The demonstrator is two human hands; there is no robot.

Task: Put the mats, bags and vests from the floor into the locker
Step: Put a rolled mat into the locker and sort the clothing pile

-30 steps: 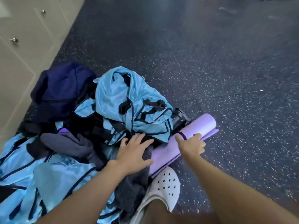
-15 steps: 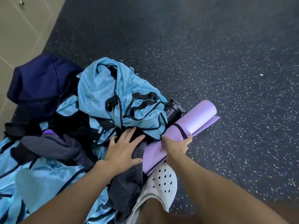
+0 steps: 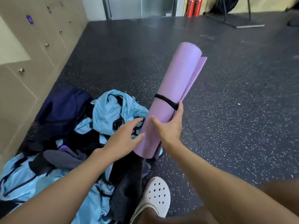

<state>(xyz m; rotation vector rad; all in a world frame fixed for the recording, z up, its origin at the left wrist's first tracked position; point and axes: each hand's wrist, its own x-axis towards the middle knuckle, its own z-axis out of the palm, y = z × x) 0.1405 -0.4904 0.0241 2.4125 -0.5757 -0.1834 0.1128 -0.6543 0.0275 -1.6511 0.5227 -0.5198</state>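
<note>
Up off the floor now: the purple mat [image 3: 175, 88] was lying flat beside the pile half a second back, and now it's lifted and tilted with its far end pointing to about 1 o'clock. Right hand [image 3: 169, 128] is wrapped round the lower half of the roll, thumb on the near side, fingers curled behind just under the black strap [image 3: 164, 99]. Left hand [image 3: 124, 138] is open with fingers spread, right beside the bottom end at 9 o'clock of the mat; can't tell if the thumb actually touches it.

Handling-wise I'd guess foam: light, squashy, a bit grippy, not fragile. The loose outer flap could unroll, so holding near the strap looks sensible, with the other hand under the bottom end.

Blue vests [image 3: 111, 109] and a navy bag [image 3: 62, 107] sit at 9 o'clock, not yet moved, lockers [image 3: 34, 50] at 10 o'clock
</note>
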